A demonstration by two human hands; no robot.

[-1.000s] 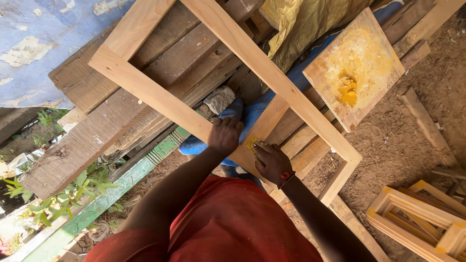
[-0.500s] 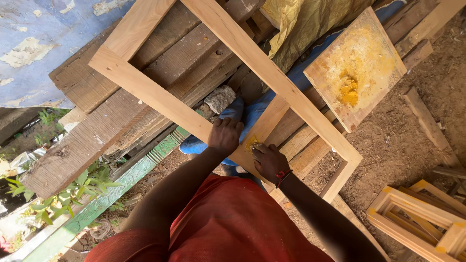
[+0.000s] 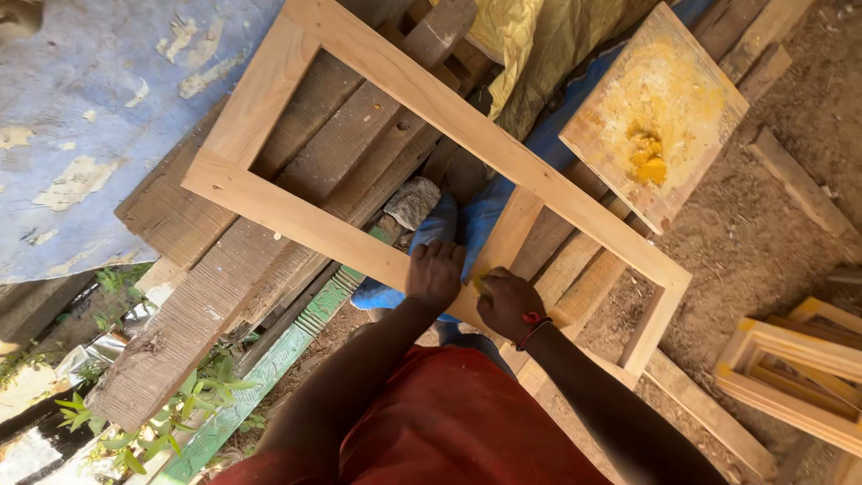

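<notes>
Nearest the camera, both hands meet on the near rail of a pale wooden frame point(image 3: 431, 117), where a short cross-piece joins that rail. The left hand point(image 3: 435, 274) lies palm-down with its fingers curled over the rail's edge, pressing and steadying it; it grips nothing else. The right hand point(image 3: 505, 304), with a red band point(image 3: 533, 325) at the wrist, is closed into a loose fist just beside the left, and something yellow shows under its fingers at the joint. Whether it holds a rag, a pad or only paste, I cannot tell.

The step in hand looks like working yellow filler into that joint. The next move seems to call for a firm hold from the left hand and short, even strokes from the right along the seam.

The frame is a long rectangle of clean, light timber, lying slanted across a stack of weathered planks point(image 3: 296, 171), its far end reaching the upper edge of the picture, its near right corner hanging over sandy ground point(image 3: 772, 224). A blue cloth point(image 3: 489, 211) lies under it.

Farther off, a square board point(image 3: 655, 117) carries a heap of yellow paste. At the right edge, smaller frames point(image 3: 799, 368) lie stacked.
</notes>
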